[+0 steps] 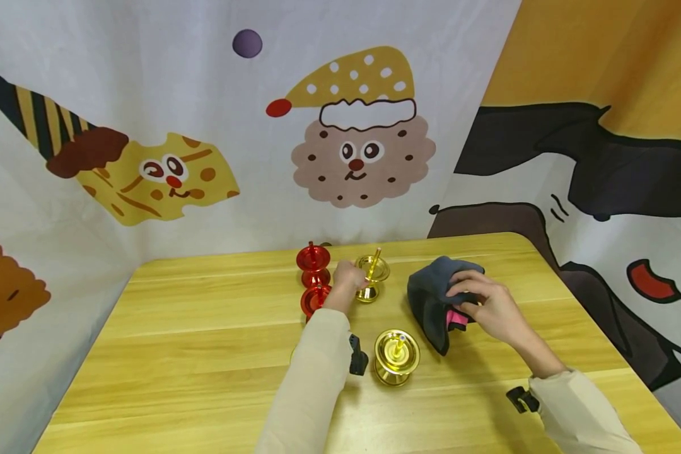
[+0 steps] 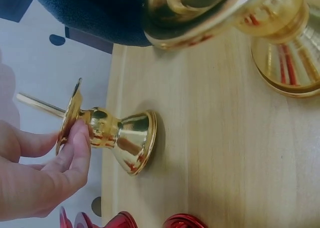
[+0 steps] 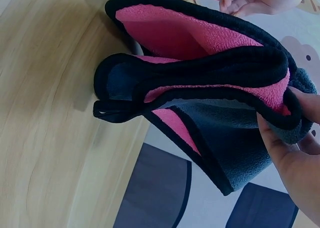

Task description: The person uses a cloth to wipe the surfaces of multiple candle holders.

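Nearest us, a gold candle holder stands on the table. Beyond it, we see the right hand pinching a bunched blue-and-pink cloth between thumb and fingers. Farther out, the left hand has its thumb and fingers round a second gold holder's plate, beside two red holders; behind hangs a printed curtain.

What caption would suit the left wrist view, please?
Left fingers pinch a gold candle holder by its dish, red pieces nearby.
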`<state>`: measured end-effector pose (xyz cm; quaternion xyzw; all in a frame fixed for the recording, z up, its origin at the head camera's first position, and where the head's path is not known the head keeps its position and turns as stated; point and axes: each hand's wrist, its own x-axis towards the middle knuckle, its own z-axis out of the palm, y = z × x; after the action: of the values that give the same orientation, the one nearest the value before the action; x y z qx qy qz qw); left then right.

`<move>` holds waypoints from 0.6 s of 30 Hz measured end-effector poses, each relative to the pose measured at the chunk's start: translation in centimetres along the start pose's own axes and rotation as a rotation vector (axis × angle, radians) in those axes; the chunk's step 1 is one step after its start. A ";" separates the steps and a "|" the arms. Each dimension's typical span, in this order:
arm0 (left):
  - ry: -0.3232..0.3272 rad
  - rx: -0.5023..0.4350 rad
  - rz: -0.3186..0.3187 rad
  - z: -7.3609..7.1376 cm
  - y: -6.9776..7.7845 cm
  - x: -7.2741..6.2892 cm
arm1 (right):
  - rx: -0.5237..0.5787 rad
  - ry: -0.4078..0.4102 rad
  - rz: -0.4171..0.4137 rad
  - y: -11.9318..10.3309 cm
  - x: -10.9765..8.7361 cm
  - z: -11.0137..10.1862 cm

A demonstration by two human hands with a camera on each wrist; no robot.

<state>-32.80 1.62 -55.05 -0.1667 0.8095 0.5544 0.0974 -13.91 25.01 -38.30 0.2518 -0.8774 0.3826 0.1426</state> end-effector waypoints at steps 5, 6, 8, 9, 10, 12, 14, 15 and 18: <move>-0.020 -0.010 -0.024 0.4 -0.7 0.6 | 0.004 -0.009 0.004 0.2 -0.1 -0.1; -0.012 0.043 -0.005 0.4 -0.7 0.6 | 0.007 -0.011 0.004 0.3 -0.1 -0.1; 0.022 0.191 0.047 -0.1 -0.4 -0.1 | 0.005 -0.013 0.001 0.4 -0.1 -0.1; 0.049 0.282 0.075 -0.4 -0.1 -0.6 | 0.003 -0.014 -0.002 0.4 -0.1 -0.1; 0.086 0.367 0.115 -0.9 0.5 -1.6 | 0.003 -0.014 -0.004 0.4 -0.1 -0.1; 0.096 0.460 0.125 -2.5 2.8 -5.0 | 0.001 -0.013 -0.006 0.5 -0.1 -0.1; 0.047 0.429 0.095 -4.3 5.5 -9.0 | -0.003 -0.012 -0.008 0.5 -0.1 -0.1; 0.004 0.393 0.076 -5.2 6.8 -11.1 | -0.002 -0.012 -0.008 0.6 -0.1 -0.1; -0.126 0.275 0.003 -7.4 10.2 -16.4 | -0.012 -0.009 -0.010 0.6 0.0 -0.1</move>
<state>-21.30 0.76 -37.88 -0.1155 0.8704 0.4476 0.1693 -14.20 25.42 -38.64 0.2571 -0.8790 0.3756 0.1423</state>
